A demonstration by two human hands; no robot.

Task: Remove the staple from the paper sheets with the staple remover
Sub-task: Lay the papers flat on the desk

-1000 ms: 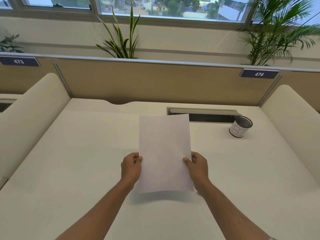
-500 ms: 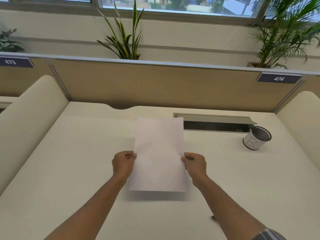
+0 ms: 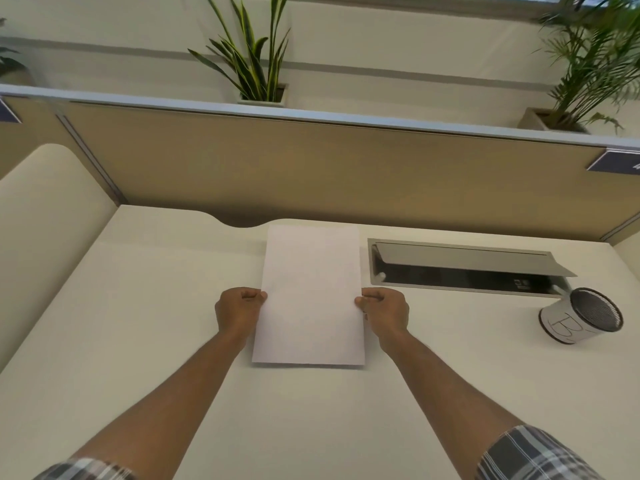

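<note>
White paper sheets [image 3: 310, 296] are at the middle of the cream desk [image 3: 145, 306], held by both side edges. My left hand [image 3: 239, 311] pinches the left edge about halfway up. My right hand [image 3: 384, 310] pinches the right edge at the same height. The sheets' lower edge lies close to or on the desk surface. No staple shows on the blank face turned toward me. No staple remover is in view.
A white cup with a dark mesh inside [image 3: 581, 318] lies tilted at the right. An open cable hatch [image 3: 464, 268] sits behind it. A tan partition [image 3: 311, 168] closes the back, cream side panels [image 3: 45, 209] flank the desk, and plants stand behind.
The sheets have come down toward the desk and away from me, with both hands still gripping their edges. The camera has tilted and shifted left, so the cup sits farther right.
</note>
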